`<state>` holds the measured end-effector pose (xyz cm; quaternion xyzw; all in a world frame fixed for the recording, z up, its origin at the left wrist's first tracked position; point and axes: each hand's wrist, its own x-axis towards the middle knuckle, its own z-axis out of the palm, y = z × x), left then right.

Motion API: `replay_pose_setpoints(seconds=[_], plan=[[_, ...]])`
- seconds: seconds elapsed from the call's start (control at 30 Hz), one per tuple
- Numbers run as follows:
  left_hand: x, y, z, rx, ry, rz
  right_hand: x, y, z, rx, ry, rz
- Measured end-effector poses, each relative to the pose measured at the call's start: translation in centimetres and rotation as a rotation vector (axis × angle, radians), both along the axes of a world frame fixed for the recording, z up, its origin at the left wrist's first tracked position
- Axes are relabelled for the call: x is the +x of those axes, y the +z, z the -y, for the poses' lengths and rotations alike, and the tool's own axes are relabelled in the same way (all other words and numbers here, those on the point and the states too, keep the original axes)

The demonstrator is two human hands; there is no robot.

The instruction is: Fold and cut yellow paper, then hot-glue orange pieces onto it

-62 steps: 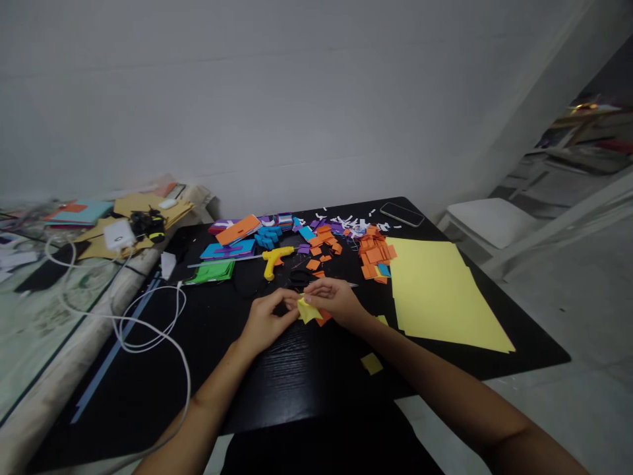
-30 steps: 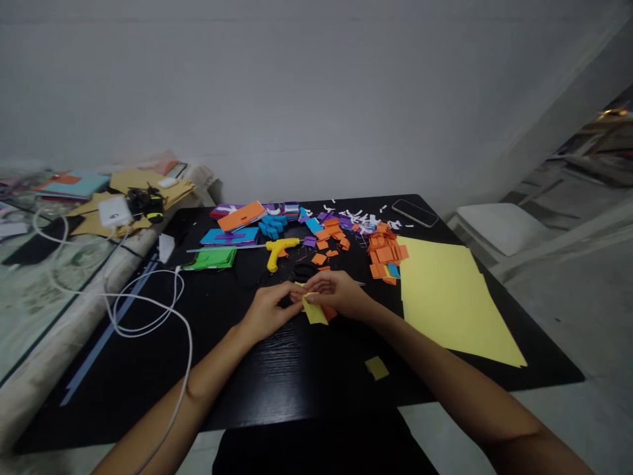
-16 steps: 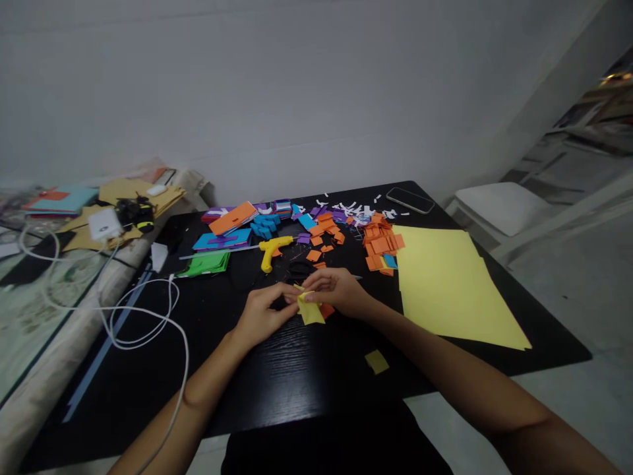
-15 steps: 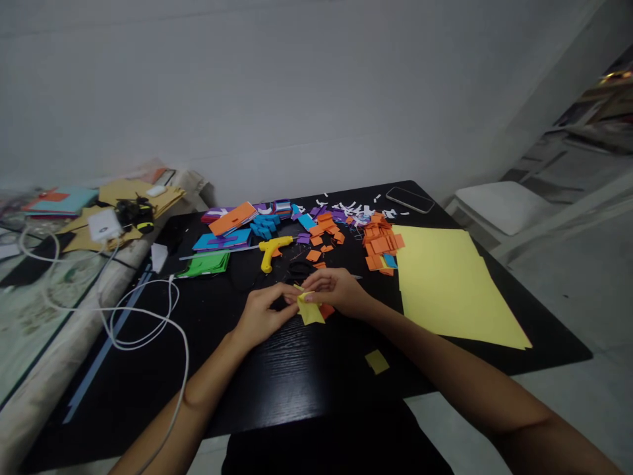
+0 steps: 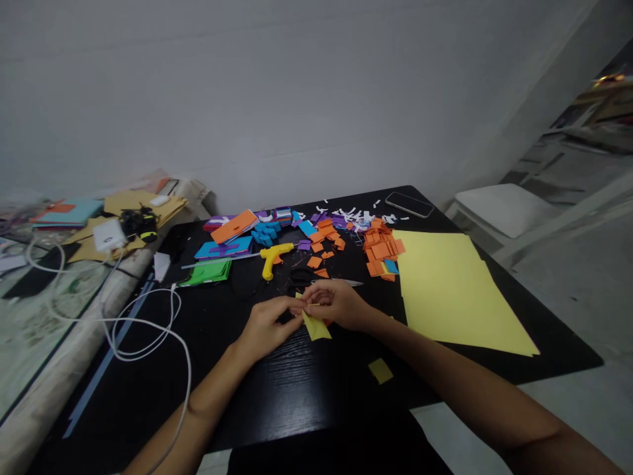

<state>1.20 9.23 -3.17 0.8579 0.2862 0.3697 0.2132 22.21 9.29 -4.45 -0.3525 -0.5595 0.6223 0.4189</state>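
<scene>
Small yellow square [image 5: 380, 371] flat on black table [image 5: 277, 402], nearest me. Past it, my left hand [image 5: 267, 328] and right hand [image 5: 343, 305] close together, both pinching a creased yellow paper piece [image 5: 316, 327] between them; exact finger contact hard to make out. Big yellow sheets [image 5: 455, 290] off right. Scissors [image 5: 352, 283] just beyond my right hand, then yellow glue gun [image 5: 268, 262], orange paper heap [image 5: 380, 247], phone [image 5: 409, 204] at far edge.

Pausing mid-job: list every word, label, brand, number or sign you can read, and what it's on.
No readable text anywhere.
White device at left: dark mark, too small to read.
Yellow glue gun: no lettering I can make out.
Phone: nothing readable.
Yellow paper piece in the left hand and right hand: no lettering visible.
</scene>
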Motion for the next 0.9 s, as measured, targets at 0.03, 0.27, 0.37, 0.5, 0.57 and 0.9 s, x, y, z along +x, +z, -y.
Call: replay_pose_setpoints(seconds=[0.03,0.27,0.37,0.5,0.57,0.9], plan=[[-0.02,0.01,-0.02,0.004,0.001,0.001,0.07,0.03,-0.06,0.003,0.006,-0.004],[-0.18,0.02,-0.15,-0.019,0.011,0.019,0.40,-0.09,-0.33,-0.006,0.021,-0.029],[-0.12,-0.10,-0.15,-0.020,0.006,0.006,0.22,-0.32,-0.27,0.000,0.008,-0.018],[-0.07,-0.14,-0.12,-0.021,-0.007,-0.013,0.12,-0.57,-0.32,0.011,0.000,-0.022],[-0.08,-0.09,-0.10,-0.026,-0.003,-0.009,0.26,-0.56,-0.43,0.008,0.001,-0.022],[-0.07,-0.10,-0.24,-0.049,0.005,0.018,0.35,-0.12,-0.27,0.058,0.001,0.044]])
